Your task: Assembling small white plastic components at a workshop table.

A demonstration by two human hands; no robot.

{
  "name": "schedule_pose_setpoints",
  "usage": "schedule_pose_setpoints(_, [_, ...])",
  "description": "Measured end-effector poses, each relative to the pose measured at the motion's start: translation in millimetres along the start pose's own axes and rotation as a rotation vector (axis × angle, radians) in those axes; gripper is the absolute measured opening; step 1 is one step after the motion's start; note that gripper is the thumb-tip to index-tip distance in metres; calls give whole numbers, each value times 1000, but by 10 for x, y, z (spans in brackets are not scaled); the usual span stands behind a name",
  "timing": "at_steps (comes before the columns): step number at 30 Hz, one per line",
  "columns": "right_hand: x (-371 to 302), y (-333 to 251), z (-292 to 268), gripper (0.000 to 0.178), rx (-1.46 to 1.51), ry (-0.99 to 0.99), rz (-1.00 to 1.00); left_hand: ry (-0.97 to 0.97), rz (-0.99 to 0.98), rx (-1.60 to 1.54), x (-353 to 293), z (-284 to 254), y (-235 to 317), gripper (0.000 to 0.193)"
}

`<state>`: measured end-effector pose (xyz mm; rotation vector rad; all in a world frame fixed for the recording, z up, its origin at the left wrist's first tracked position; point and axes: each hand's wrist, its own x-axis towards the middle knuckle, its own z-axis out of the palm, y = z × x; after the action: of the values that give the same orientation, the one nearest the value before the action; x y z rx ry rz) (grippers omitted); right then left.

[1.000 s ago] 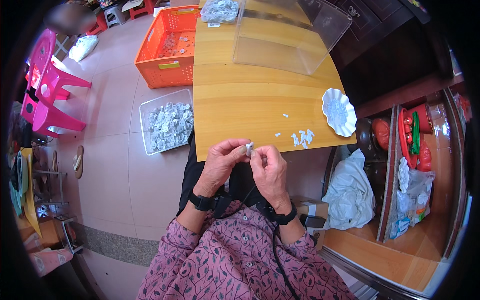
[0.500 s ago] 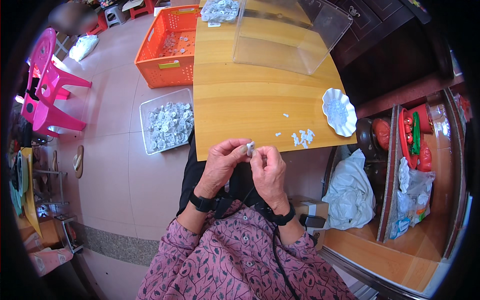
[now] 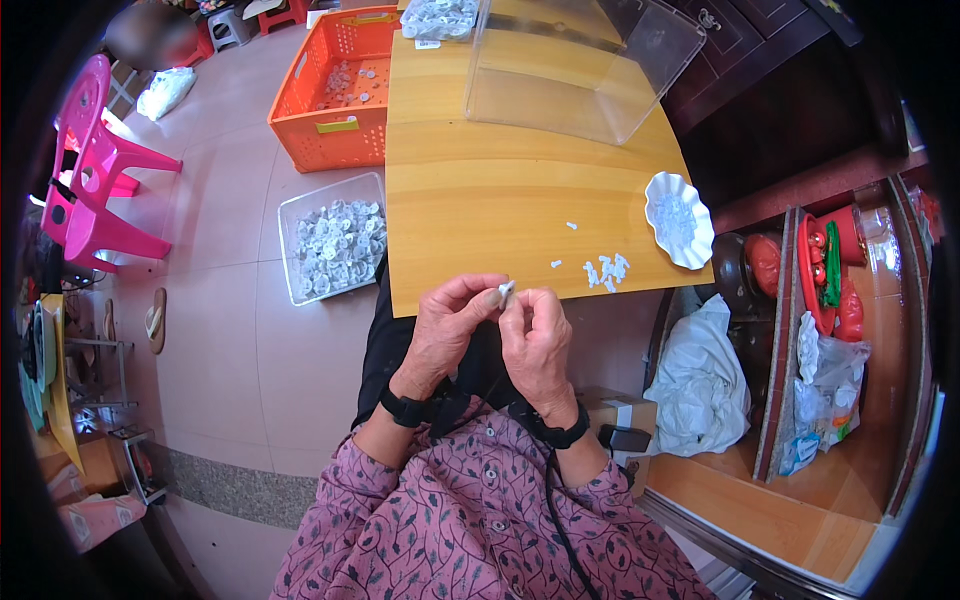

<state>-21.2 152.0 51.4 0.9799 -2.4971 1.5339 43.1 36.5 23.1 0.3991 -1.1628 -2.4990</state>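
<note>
Fingertips of both hands meet at the near edge of the wooden table (image 3: 500,200). My left hand (image 3: 452,318) pinches a small white plastic part (image 3: 506,290) between thumb and forefinger. From the other side, my right hand (image 3: 535,335) is closed with its fingertips against the same part; its exact shape is mostly hidden. Beyond my right hand lies a loose pile of small white plastic pieces (image 3: 607,270), with two single ones nearby. A white scalloped dish (image 3: 703,240) at the table's right edge holds small clear bluish pieces (image 3: 676,216).
Left of the table, a clear bin (image 3: 290,240) of round translucent parts stands below an orange crate (image 3: 330,150). A large clear plastic box (image 3: 560,105) and a small filled tub (image 3: 438,20) sit at the far end. Pink chairs (image 3: 110,190) stand left; shelves (image 3: 780,340) with bags are right.
The small white part has tilted and turned slightly between my fingertips. My hands stay in nearly the same place, and the view has shifted a little.
</note>
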Motion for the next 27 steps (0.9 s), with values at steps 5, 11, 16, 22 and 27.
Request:
schedule_pose_setpoints(5, [19,-140,-54,12,256,-102,161,-18,-18,-148,4,-72,-9,22])
schedule_pose_setpoints(11, [30,-166,-80,17,380,-123,272,-14,-54,-237,12,-80,-18,23])
schedule_pose_setpoints(16, [37,-174,-61,18,374,-128,296,-33,-54,-235,22,-129,-43,23])
schedule_pose_setpoints(22, [32,-188,-65,16,326,-140,277,-49,-44,-219,3,-147,-63,22])
schedule_pose_setpoints(27, [16,-144,-9,16,327,-144,273,-26,-50,-203,-7,-184,-74,22])
